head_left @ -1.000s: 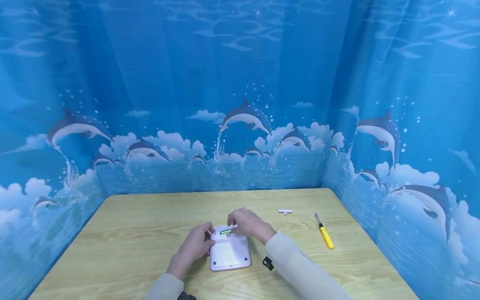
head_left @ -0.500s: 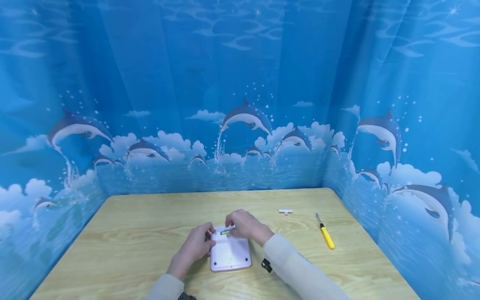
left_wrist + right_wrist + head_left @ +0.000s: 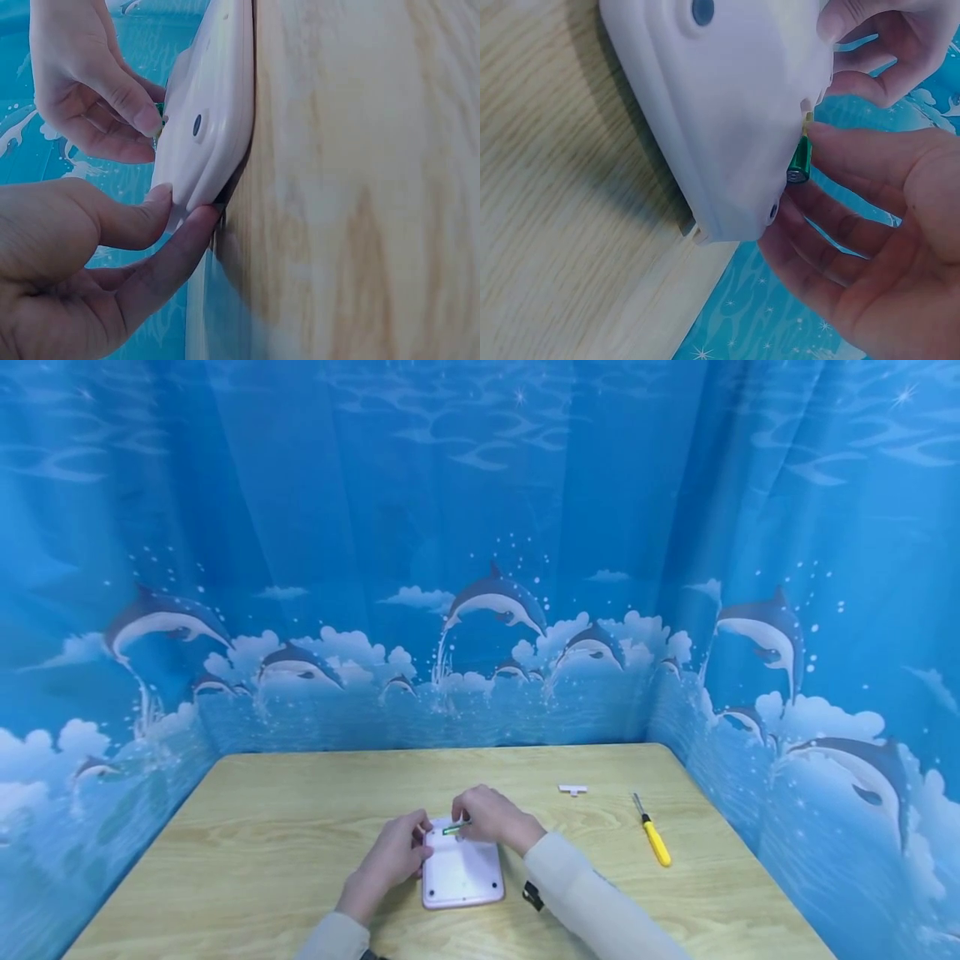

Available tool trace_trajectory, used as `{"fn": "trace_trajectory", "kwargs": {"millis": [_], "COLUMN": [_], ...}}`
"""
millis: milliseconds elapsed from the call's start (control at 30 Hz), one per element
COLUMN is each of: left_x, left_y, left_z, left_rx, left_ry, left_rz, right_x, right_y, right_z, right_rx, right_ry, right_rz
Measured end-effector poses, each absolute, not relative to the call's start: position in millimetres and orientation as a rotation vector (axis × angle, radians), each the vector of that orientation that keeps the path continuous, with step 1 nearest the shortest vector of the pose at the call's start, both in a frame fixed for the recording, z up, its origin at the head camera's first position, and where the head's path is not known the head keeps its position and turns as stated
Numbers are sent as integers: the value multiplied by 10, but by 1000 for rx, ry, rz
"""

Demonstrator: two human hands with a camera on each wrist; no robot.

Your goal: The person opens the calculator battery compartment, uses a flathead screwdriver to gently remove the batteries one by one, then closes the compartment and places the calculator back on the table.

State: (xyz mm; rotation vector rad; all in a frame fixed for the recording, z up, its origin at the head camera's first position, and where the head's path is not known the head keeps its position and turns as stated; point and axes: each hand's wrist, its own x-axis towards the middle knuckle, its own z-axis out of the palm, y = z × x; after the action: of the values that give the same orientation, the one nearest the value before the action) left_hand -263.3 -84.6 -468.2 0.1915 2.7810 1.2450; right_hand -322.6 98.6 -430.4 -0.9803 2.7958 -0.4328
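A pale pinkish-white flat device (image 3: 461,877), like a desk calculator lying face down, shows round dark feet and a small slot near its far edge. My left hand (image 3: 393,853) grips its left edge, thumb on top and a finger at the underside, as the left wrist view shows. A green cylindrical battery (image 3: 800,159) sits at the slot, slanted, with one flat end exposed. My right hand (image 3: 491,816) pinches this battery, its thumb against it in the right wrist view while the other fingers reach around the device's far edge. The slot's inside is mostly hidden.
To the right on the wooden table (image 3: 300,827) lies a small white T-shaped cover (image 3: 573,790). Farther right is a screwdriver (image 3: 656,842) with a yellow handle, its tip pointing away. A blue dolphin-print curtain (image 3: 420,527) surrounds the table's back and sides.
The right fingers have shifted slightly left over the slot, and the battery now shows at a steeper slant. The left hand keeps its hold on the device. The head view has tilted a little.
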Motion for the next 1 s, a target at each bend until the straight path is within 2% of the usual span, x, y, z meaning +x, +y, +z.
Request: {"fn": "trace_trajectory", "kwargs": {"millis": [1000], "left_x": [-2642], "left_y": [-823], "left_z": [-4682], "left_rx": [147], "left_ry": [2785], "left_rz": [1201], "right_x": [-3240], "right_y": [925], "right_z": [-4279], "right_rx": [-939], "right_ry": [2766], "right_rz": [-321]}}
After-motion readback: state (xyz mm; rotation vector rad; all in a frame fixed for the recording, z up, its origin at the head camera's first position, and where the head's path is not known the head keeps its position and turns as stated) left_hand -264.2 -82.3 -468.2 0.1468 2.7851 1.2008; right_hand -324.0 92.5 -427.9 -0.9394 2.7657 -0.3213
